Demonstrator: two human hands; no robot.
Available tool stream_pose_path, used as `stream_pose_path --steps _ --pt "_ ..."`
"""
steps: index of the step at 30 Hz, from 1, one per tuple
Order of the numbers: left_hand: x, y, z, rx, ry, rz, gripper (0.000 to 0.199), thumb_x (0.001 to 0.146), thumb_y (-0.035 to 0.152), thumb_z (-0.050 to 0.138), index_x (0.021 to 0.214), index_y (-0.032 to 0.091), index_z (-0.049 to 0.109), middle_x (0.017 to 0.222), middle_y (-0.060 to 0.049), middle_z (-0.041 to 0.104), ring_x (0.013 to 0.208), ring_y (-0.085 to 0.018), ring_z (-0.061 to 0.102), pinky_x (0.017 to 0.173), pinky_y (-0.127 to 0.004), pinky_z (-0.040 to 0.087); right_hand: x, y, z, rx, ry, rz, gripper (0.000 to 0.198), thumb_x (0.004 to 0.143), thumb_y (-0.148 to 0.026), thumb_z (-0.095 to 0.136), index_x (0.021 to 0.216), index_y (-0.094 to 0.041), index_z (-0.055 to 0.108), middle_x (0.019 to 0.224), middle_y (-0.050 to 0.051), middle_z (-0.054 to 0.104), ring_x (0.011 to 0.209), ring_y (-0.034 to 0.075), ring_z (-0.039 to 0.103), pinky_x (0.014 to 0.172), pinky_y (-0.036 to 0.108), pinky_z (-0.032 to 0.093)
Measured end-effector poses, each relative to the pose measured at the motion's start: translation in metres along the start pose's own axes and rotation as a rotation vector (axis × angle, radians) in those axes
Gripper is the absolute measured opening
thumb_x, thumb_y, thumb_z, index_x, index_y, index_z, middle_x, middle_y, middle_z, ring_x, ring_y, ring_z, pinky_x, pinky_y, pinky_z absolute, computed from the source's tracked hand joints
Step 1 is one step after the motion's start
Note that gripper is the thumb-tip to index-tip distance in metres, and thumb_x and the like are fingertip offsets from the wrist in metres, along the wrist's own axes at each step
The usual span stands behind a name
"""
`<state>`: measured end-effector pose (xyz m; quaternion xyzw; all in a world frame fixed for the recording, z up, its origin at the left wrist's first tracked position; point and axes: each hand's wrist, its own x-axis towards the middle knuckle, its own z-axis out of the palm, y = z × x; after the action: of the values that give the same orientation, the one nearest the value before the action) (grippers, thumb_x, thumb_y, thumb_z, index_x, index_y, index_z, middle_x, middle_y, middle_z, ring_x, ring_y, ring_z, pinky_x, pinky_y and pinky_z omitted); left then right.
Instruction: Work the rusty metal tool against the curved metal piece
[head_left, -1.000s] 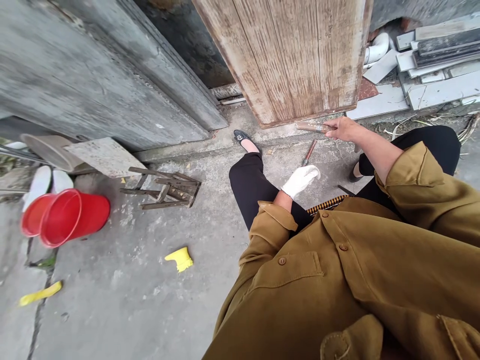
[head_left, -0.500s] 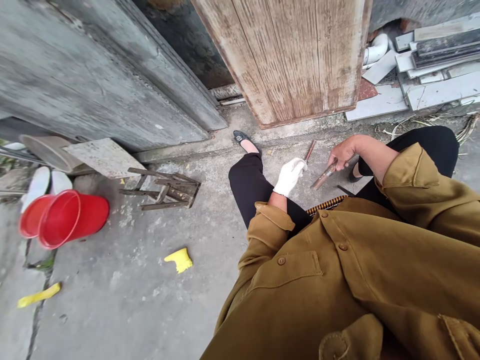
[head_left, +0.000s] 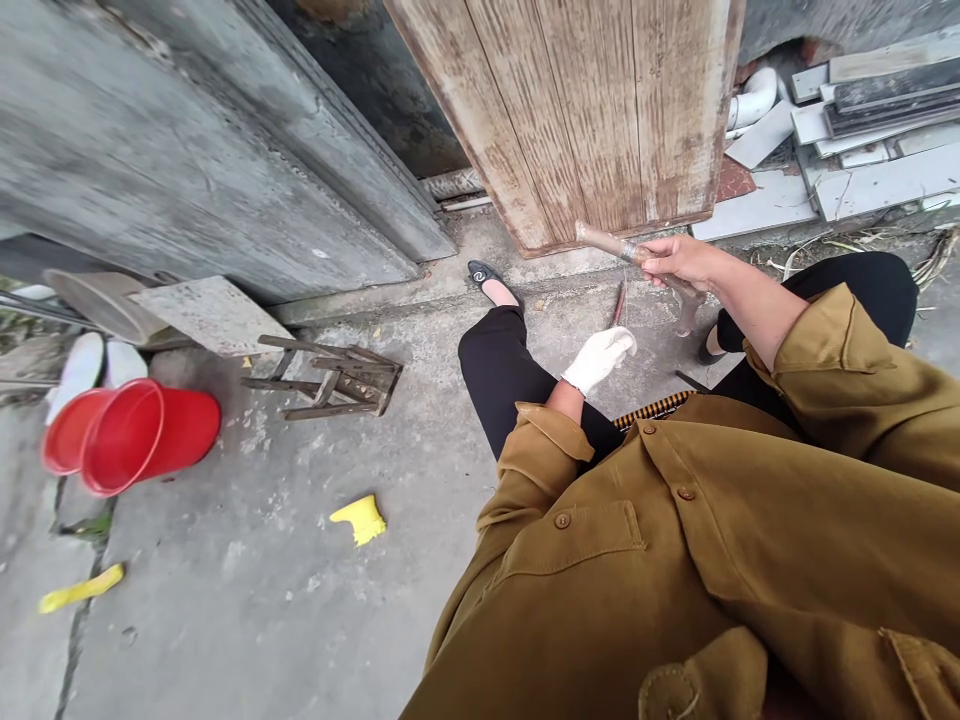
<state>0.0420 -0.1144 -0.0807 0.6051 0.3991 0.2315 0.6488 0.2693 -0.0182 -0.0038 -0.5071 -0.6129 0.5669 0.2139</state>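
Note:
My left hand [head_left: 596, 360], in a white glove, has its fingers closed. A reddish-brown stick [head_left: 619, 304] sticks out beyond the fingers, and a small pale rounded edge shows beside them; what it belongs to is unclear. My bare right hand [head_left: 673, 262] grips a longer brown stick [head_left: 609, 242], blurred by motion, with a shiny wrapped band near its middle. This stick is raised and tilted in front of the wooden door panel, its lower end pointing toward the ground. A thin pale strand [head_left: 627, 290] runs between the left fingers and the wrapped band.
A small wooden stool [head_left: 337, 382] lies tipped over on the concrete, with red buckets [head_left: 176, 425] left of it. Yellow pieces [head_left: 363, 520] lie on the ground. The wooden door panel [head_left: 577, 120] leans ahead. Stacked tiles [head_left: 877, 185] and a white pipe [head_left: 756, 95] are at the right.
My right hand has risen and turned the brown stick, swinging its end up and to the left. My left hand has shifted slightly right. The strand between them now shows.

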Motion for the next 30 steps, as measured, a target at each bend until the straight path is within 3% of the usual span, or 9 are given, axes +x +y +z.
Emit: stream_pose_path --steps 5,7,9,14,19,22,25,28,30 --pt "-0.002 0.001 0.004 0.047 -0.056 0.006 0.026 0.093 0.035 0.050 0.078 0.015 0.058 0.069 0.001 0.054 0.054 -0.007 0.041 0.055 -0.022 0.036 0.009 0.005 0.009 -0.736 0.010 0.171 0.036 0.087 -0.032 0.064 0.121 -0.023 0.070 0.099 0.007 0.069 0.089 0.024 0.063 0.077 0.033 0.047" --pt "-0.002 0.001 0.001 0.152 -0.020 0.036 0.025 0.093 0.032 0.049 0.078 0.015 0.059 0.071 0.001 0.056 0.057 -0.008 0.045 0.059 -0.023 0.038 0.010 0.008 0.011 -0.975 -0.121 0.217 0.033 0.085 -0.031 0.065 0.117 -0.023 0.072 0.107 0.010 0.069 0.096 0.027 0.064 0.078 0.035 0.046" --pt "-0.002 0.001 -0.003 0.269 0.041 0.070 0.024 0.094 0.030 0.049 0.079 0.015 0.061 0.075 0.000 0.060 0.062 -0.010 0.049 0.064 -0.023 0.041 0.010 0.014 0.012 -1.066 -0.356 0.274 0.030 0.082 -0.024 0.068 0.111 -0.021 0.075 0.102 0.011 0.070 0.090 0.026 0.065 0.075 0.034 0.046" --pt "-0.001 -0.003 -0.012 0.249 0.211 0.114 0.021 0.094 0.028 0.051 0.080 0.016 0.061 0.074 0.000 0.060 0.062 -0.010 0.050 0.064 -0.023 0.041 0.006 0.027 0.017 -0.804 -0.890 0.316 0.040 0.075 -0.024 0.073 0.115 -0.017 0.074 0.075 0.002 0.066 0.066 0.015 0.057 0.064 0.027 0.045" --pt "0.002 -0.003 -0.017 0.172 0.332 0.088 0.026 0.095 0.032 0.052 0.076 0.016 0.058 0.068 0.000 0.056 0.060 -0.011 0.049 0.062 -0.025 0.041 -0.002 0.008 0.017 -0.449 -1.050 0.166 0.063 0.071 -0.042 0.078 0.127 -0.015 0.069 0.089 0.001 0.070 0.073 0.012 0.059 0.070 0.023 0.046" --pt "0.004 -0.002 -0.017 0.180 0.358 0.032 0.024 0.094 0.031 0.054 0.075 0.017 0.058 0.068 -0.001 0.057 0.063 -0.012 0.050 0.065 -0.026 0.041 -0.009 -0.010 0.008 -0.378 -0.916 0.065 0.059 0.075 -0.040 0.076 0.130 -0.018 0.068 0.089 0.001 0.070 0.073 0.012 0.059 0.073 0.024 0.046" --pt "0.006 -0.002 -0.014 0.135 0.284 -0.009 0.028 0.096 0.034 0.049 0.076 0.016 0.060 0.059 0.000 0.052 0.058 -0.012 0.048 0.060 -0.025 0.039 -0.013 -0.019 -0.002 -0.271 -0.529 -0.034 0.051 0.085 -0.034 0.068 0.134 -0.021 0.064 0.089 0.002 0.069 0.072 0.012 0.057 0.074 0.027 0.048" --pt "0.005 -0.001 -0.008 0.063 0.164 0.035 0.032 0.096 0.038 0.047 0.080 0.015 0.062 0.062 0.000 0.053 0.055 -0.010 0.045 0.057 -0.023 0.037 -0.010 -0.015 -0.006 -0.185 -0.102 -0.022 0.048 0.093 -0.033 0.057 0.139 -0.020 0.059 0.089 0.005 0.069 0.073 0.014 0.058 0.074 0.030 0.050" --pt "0.004 0.000 -0.004 0.010 0.084 0.060 0.031 0.094 0.040 0.050 0.080 0.014 0.061 0.070 -0.001 0.057 0.056 -0.008 0.044 0.058 -0.022 0.037 -0.004 -0.008 -0.004 -0.298 0.029 0.047 0.046 0.094 -0.034 0.057 0.137 -0.020 0.060 0.091 0.006 0.069 0.077 0.017 0.060 0.074 0.031 0.050"
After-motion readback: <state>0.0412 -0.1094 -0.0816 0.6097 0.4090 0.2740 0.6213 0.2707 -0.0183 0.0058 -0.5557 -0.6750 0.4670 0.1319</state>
